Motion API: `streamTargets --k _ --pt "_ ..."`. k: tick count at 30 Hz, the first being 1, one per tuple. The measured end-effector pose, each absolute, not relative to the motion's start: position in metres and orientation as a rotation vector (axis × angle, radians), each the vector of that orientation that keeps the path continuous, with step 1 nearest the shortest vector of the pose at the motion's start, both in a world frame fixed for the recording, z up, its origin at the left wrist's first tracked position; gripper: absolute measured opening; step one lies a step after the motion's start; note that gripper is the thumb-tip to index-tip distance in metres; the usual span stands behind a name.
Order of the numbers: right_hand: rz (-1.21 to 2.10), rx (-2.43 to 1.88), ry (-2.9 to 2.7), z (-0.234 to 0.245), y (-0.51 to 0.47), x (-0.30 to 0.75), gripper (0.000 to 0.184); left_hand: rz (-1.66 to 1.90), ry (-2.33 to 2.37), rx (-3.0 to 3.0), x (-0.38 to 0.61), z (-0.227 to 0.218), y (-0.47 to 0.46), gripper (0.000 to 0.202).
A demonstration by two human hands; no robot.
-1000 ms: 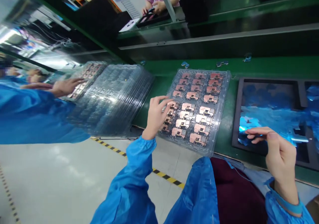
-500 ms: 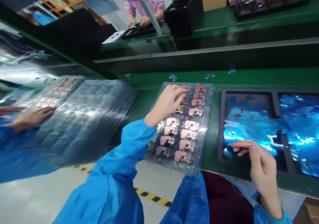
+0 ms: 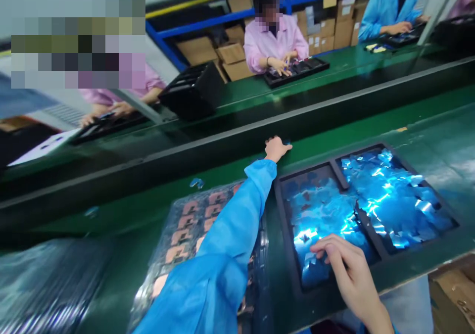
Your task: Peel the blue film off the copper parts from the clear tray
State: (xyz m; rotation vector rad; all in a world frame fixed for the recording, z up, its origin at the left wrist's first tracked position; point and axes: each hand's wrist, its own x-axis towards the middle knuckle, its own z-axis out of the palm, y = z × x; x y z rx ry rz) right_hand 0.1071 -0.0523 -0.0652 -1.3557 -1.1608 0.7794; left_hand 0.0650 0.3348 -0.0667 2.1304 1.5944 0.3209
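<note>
My left hand [image 3: 277, 149] reaches out over the green belt [image 3: 319, 135] at the far side, thumb apart from the fingers. Close by its thumb is a small blue piece [image 3: 287, 142]; contact between them cannot be made out. Beneath my left forearm lies a clear plastic tray [image 3: 168, 225] with rows of copper-coloured parts [image 3: 180, 237], partly hidden by the blue sleeve. My right hand [image 3: 347, 269] hovers above the near edge of a black divided tray [image 3: 287, 255], its fingers loosely bent and nothing visible in them. Crumpled pieces of blue film [image 3: 393, 200] fill much of both compartments.
Stacked clear trays [image 3: 48, 279] stand at the lower left. Small blue-filmed parts [image 3: 197, 182] lie on the belt. Across a raised divider [image 3: 230, 138], co-workers in pink and blue handle parts over black trays [image 3: 297, 71]. A cardboard box [image 3: 452, 294] is at the lower right.
My left hand has left the clear tray and stretched forward to the belt. My right hand remains over the black tray. The view has turned right and tilted.
</note>
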Motion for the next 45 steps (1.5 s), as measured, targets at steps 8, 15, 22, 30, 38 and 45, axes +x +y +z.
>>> streamTargets --k 8,15,22,30,38,45 --pt "0.65 -1.311 -1.141 -0.066 -0.05 0.11 0.034 0.559 1.218 1.926 0.032 -0.013 0.266 0.019" --pt "0.549 -1.264 -1.077 -0.036 -0.038 0.109 0.029 0.49 0.765 1.672 -0.051 0.038 0.097 0.019" --pt "0.925 -1.162 -0.881 -0.043 -0.051 0.093 0.025 0.991 1.009 1.371 -0.062 0.03 0.0 0.04" --pt "0.862 -1.198 -1.146 -0.045 -0.068 0.09 0.032 1.198 1.161 1.203 -0.054 -0.023 -0.042 0.017" --pt "0.753 -1.208 -1.309 -0.04 -0.059 0.097 0.006 1.067 1.134 1.472 -0.062 -0.019 -0.047 0.016" --pt "0.79 -1.265 -1.304 -0.048 -0.057 0.097 0.018 1.025 1.169 1.4 -0.061 -0.022 -0.045 0.018"
